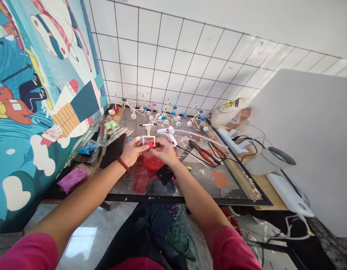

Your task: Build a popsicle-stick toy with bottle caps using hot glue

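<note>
In front of me, above the glass tabletop (pixel 125 183), I hold a small model made of pale wooden sticks (pixel 148 131). A dark-tipped stick lies across its top, and a small red piece (pixel 150 145) sits low between my fingertips. My left hand (pixel 132 151), with a red bead bracelet at the wrist, grips the model's left side. From the right side, my right hand (pixel 165 151) pinches it close to the red piece. My fingers partly hide the lower joints. Just behind my right hand, a white hot glue gun (pixel 168 134) rests on the table.
Several stick models with coloured caps (pixel 163 117) stand along the back. Red-handled pliers (pixel 204 153) and a black cord lie at right, near a white power strip (pixel 232 141). Packaged strips (pixel 98 140) and a pink packet (pixel 73 178) lie at left. A tiled wall rises behind.
</note>
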`<state>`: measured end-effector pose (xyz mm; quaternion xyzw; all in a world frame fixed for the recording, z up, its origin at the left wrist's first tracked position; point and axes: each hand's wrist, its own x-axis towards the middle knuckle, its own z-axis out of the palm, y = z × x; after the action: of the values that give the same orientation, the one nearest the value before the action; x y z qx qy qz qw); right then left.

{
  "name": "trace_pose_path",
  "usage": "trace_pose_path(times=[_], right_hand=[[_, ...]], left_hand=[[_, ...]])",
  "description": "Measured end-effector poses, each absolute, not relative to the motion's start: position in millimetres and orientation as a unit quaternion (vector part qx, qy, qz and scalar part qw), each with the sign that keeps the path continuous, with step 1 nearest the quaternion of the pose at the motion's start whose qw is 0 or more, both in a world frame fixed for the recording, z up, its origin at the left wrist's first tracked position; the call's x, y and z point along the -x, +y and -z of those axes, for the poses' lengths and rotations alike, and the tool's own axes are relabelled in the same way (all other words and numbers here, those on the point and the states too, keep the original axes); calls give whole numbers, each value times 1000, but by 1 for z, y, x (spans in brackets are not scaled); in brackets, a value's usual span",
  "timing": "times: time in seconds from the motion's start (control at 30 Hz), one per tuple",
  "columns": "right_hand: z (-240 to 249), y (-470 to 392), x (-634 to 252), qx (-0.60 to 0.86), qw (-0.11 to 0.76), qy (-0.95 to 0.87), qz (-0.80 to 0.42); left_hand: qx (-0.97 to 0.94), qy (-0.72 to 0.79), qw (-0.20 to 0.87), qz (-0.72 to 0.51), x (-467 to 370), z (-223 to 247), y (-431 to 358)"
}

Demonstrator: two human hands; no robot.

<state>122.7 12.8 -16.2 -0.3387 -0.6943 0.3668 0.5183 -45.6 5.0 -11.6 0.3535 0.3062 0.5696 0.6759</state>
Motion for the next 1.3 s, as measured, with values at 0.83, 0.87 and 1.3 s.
trace_pose_path(times=[0.83, 0.87, 1.3], right_hand=[[22, 16, -126, 320, 490, -757, -292], [23, 17, -127, 320, 490, -756, -293], [26, 23, -133, 323, 459, -761, -325]], left_hand=[[-404, 328, 664, -538, 45, 15, 4], [-402, 333, 663, -536, 45, 16, 4], [-429, 370, 657, -498, 51, 17, 9]])
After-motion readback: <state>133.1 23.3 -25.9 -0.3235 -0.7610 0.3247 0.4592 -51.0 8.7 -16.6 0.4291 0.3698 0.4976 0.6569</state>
